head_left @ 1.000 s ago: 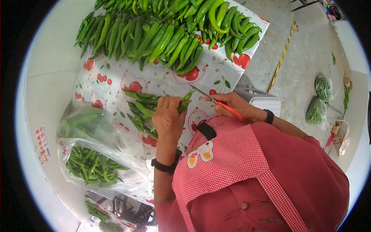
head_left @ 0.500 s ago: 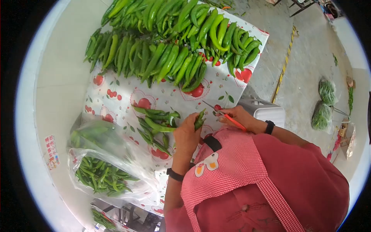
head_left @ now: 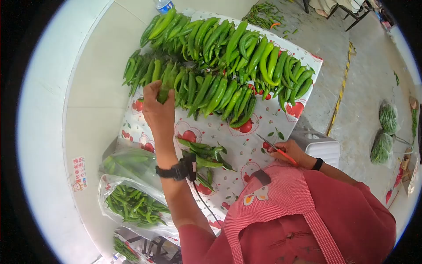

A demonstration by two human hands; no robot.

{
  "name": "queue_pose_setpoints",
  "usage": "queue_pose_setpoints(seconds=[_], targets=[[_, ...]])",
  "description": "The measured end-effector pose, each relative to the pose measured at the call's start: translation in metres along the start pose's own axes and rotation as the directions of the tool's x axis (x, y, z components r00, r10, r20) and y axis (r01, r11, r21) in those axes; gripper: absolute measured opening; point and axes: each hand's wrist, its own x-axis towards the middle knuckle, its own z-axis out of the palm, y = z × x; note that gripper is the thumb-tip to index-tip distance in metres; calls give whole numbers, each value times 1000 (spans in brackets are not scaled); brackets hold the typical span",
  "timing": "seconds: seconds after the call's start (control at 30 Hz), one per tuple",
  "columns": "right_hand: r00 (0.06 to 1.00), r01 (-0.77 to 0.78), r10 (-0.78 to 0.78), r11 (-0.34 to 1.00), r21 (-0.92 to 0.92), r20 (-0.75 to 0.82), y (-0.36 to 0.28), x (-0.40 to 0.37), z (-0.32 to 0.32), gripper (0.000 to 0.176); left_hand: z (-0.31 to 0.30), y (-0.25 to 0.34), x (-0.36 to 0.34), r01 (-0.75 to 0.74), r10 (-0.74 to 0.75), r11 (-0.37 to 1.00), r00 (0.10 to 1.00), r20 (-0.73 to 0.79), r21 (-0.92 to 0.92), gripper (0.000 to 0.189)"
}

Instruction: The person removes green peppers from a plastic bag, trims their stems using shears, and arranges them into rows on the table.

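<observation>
My left hand (head_left: 157,102) reaches to the front row of green chili peppers (head_left: 211,94), its fingers closed around a green pepper (head_left: 164,93) at that row's left part. By the table's right edge, my right hand (head_left: 290,152) grips red-handled scissors (head_left: 285,155), their blades pointing up and to the left. Between my two arms lies a small loose pile of green peppers (head_left: 203,152) on the cherry-print tablecloth (head_left: 259,127). Behind the front row runs a second row of peppers (head_left: 241,44).
A clear plastic bag (head_left: 105,185) full of peppers sits at the table's left front. A white stool (head_left: 323,152) stands by the right edge. Bagged greens (head_left: 381,147) lie on the floor at right. A water bottle (head_left: 164,5) is at the back.
My left hand has moved away from beside the scissors, up and left to the front pepper row, with a pepper in it. My right hand still holds the scissors. The view has shifted.
</observation>
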Motion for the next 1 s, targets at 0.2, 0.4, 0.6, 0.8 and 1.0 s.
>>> queue_pose_setpoints(seconds=[0.2,0.4,0.6,0.8,1.0], targets=[[997,-73,75,996,-56,33,-18,-1,-9,29,24,-38,37,72,-79,981,996,30,181,22],[989,-131,132,991,-22,60,-3,3,-10,32,62,-83,30,-45,16,942,996,88,334,27],[983,-148,154,987,-67,95,-17,4,-14,31,52,-84,29,-32,-31,949,980,195,313,26],[987,-134,141,987,-86,83,-23,5,-15,31,18,-92,54,379,-370,867,925,89,-325,32],[977,-160,176,978,-133,119,-19,8,-17,31,26,-91,69,-73,67,995,994,81,66,29]])
